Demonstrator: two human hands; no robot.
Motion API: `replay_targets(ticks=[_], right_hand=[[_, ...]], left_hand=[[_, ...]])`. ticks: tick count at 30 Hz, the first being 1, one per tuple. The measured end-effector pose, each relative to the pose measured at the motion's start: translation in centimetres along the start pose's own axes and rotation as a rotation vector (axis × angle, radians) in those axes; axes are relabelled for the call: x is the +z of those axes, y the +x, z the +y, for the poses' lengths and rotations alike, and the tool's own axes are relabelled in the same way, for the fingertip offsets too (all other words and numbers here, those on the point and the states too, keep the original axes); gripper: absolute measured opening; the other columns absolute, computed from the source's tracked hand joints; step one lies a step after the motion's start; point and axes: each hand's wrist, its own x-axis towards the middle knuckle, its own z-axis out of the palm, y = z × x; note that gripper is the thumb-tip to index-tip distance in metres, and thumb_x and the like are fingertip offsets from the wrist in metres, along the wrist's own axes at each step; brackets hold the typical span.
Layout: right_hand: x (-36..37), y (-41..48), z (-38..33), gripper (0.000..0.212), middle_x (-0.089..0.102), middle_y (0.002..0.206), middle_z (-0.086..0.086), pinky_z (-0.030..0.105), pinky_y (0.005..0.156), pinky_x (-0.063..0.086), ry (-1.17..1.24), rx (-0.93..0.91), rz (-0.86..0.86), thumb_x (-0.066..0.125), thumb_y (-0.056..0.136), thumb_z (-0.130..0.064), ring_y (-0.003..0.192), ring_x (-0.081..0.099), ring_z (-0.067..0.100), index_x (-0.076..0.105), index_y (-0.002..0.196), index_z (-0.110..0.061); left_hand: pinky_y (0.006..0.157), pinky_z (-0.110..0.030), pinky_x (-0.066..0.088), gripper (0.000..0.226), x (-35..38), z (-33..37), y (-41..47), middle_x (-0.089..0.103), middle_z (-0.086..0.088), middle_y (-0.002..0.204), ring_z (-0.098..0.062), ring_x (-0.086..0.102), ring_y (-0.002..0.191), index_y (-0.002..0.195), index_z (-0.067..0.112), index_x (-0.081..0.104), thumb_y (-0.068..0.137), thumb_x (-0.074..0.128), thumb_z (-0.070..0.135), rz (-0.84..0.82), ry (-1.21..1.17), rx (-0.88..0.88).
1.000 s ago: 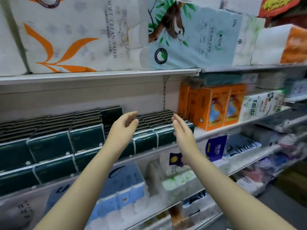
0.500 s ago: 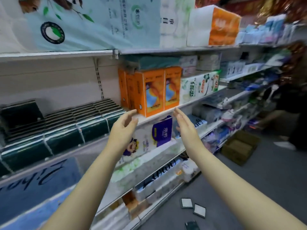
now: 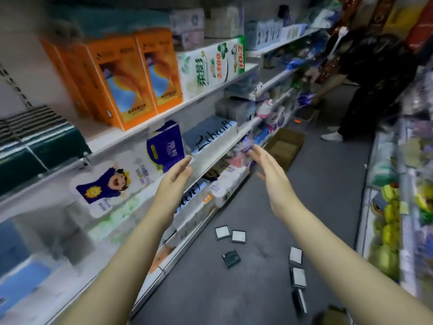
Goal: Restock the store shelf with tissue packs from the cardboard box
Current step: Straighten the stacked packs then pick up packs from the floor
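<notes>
Both my hands are raised in front of the shelving with straight fingers and hold nothing. My left hand [image 3: 174, 181] hovers before the lower shelf. My right hand [image 3: 269, 171] is out over the aisle floor. Dark green tissue packs [image 3: 39, 146] lie stacked on the shelf [image 3: 131, 137] at the far left. Several small dark packs [image 3: 230, 258] with white faces lie scattered on the grey floor below my hands. A cardboard box [image 3: 284, 146] stands open on the floor further down the aisle, by the shelf foot.
Orange boxes [image 3: 131, 76] and a white and green pack [image 3: 210, 66] stand on the shelf. Paper roll packs [image 3: 112, 184] fill the lower shelves. A person in dark clothes [image 3: 375, 85] stands at the far end. Another shelf [image 3: 398, 207] lines the right side.
The view has swung right and down, away from the dark green packs toward the aisle floor. Both hands stay empty and spread; the scattered floor packs and the box have come into view.
</notes>
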Motion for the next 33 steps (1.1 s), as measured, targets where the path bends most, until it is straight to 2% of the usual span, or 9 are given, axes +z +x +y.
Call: replay_targets(ticks=[3, 8, 13, 16, 20, 22, 27, 30, 33], right_hand=[[-1.9, 0.0, 2.1, 0.029, 0.050, 0.140, -0.016, 0.033, 0.117, 0.028, -0.034, 0.055, 0.050, 0.029, 0.106, -0.038, 0.129, 0.042, -0.004, 0.045, 0.129, -0.045], [-4.4, 2.4, 7.0, 0.040, 0.052, 0.141, -0.011, 0.038, 0.118, 0.027, -0.082, 0.185, 0.159, 0.030, 0.106, -0.037, 0.132, 0.041, 0.000, 0.044, 0.142, -0.028], [-4.4, 6.6, 11.8, 0.039, 0.051, 0.144, -0.004, 0.037, 0.118, 0.028, -0.087, 0.290, 0.232, 0.032, 0.105, -0.034, 0.130, 0.044, 0.003, 0.045, 0.141, -0.023], [-3.5, 9.8, 14.9, 0.038, 0.052, 0.141, -0.005, 0.037, 0.116, 0.031, -0.102, 0.359, 0.268, 0.032, 0.106, -0.032, 0.131, 0.044, 0.007, 0.047, 0.139, -0.023], [-2.2, 13.6, 18.7, 0.027, 0.051, 0.141, -0.010, 0.016, 0.079, 0.044, -0.065, 0.484, 0.271, 0.032, 0.106, -0.035, 0.131, 0.043, 0.009, 0.049, 0.127, -0.033], [-2.0, 15.2, 20.5, 0.030, 0.049, 0.144, -0.007, 0.014, 0.080, 0.041, -0.011, 0.524, 0.302, 0.034, 0.105, -0.033, 0.133, 0.042, 0.011, 0.049, 0.131, -0.028], [-2.2, 19.0, 25.3, 0.035, 0.053, 0.140, -0.006, 0.027, 0.107, 0.036, -0.044, 0.568, 0.255, 0.039, 0.104, -0.033, 0.131, 0.045, 0.008, 0.048, 0.137, -0.025], [-3.1, 21.5, 28.8, 0.040, 0.053, 0.137, -0.003, 0.021, 0.103, 0.039, -0.107, 0.581, 0.189, 0.051, 0.100, -0.022, 0.127, 0.049, 0.010, 0.048, 0.140, -0.018], [-4.5, 23.5, 33.3, 0.039, 0.055, 0.134, -0.004, 0.038, 0.109, 0.041, -0.144, 0.631, 0.115, 0.063, 0.094, -0.022, 0.126, 0.052, 0.015, 0.054, 0.131, -0.030]], left_hand=[[0.105, -0.022, 0.035, 0.040, 2.0, -2.4, 1.2, 0.047, 0.012, 0.143, -0.002, 0.044, 0.128, 0.142, 0.021, 0.048, 0.102, 0.048, 0.023, -0.057, -0.006, -0.044], [0.082, -0.004, 0.042, 0.035, 4.7, -7.0, 5.0, 0.056, 0.014, 0.125, 0.016, 0.055, 0.100, 0.136, 0.020, 0.051, 0.101, 0.049, 0.018, -0.144, -0.021, -0.141], [0.098, -0.019, 0.035, 0.040, 5.6, -11.7, 10.3, 0.051, 0.013, 0.135, -0.003, 0.048, 0.123, 0.140, 0.022, 0.049, 0.100, 0.051, 0.021, -0.207, -0.010, -0.282], [0.086, -0.005, 0.038, 0.038, 5.8, -14.6, 13.1, 0.053, 0.013, 0.131, 0.001, 0.050, 0.116, 0.137, 0.019, 0.052, 0.099, 0.052, 0.017, -0.222, -0.021, -0.348], [0.069, 0.003, 0.040, 0.040, 6.2, -19.0, 16.4, 0.054, 0.010, 0.128, -0.001, 0.053, 0.113, 0.138, 0.013, 0.052, 0.098, 0.054, 0.017, -0.223, 0.032, -0.440], [0.066, 0.003, 0.040, 0.038, 6.7, -20.9, 17.6, 0.052, 0.011, 0.127, 0.006, 0.053, 0.102, 0.138, 0.014, 0.050, 0.099, 0.052, 0.016, -0.238, 0.034, -0.494], [0.072, 0.002, 0.036, 0.041, 8.6, -24.9, 20.2, 0.047, 0.006, 0.129, -0.004, 0.043, 0.118, 0.141, 0.009, 0.045, 0.100, 0.049, 0.011, -0.247, 0.101, -0.586], [0.095, -0.017, 0.033, 0.042, 10.3, -28.3, 21.5, 0.046, 0.005, 0.141, -0.010, 0.039, 0.134, 0.140, 0.018, 0.046, 0.099, 0.054, 0.020, -0.252, 0.178, -0.612], [0.098, -0.023, 0.034, 0.041, 11.7, -32.2, 22.2, 0.046, 0.006, 0.143, -0.011, 0.040, 0.134, 0.138, 0.024, 0.050, 0.097, 0.056, 0.023, -0.210, 0.302, -0.632]])
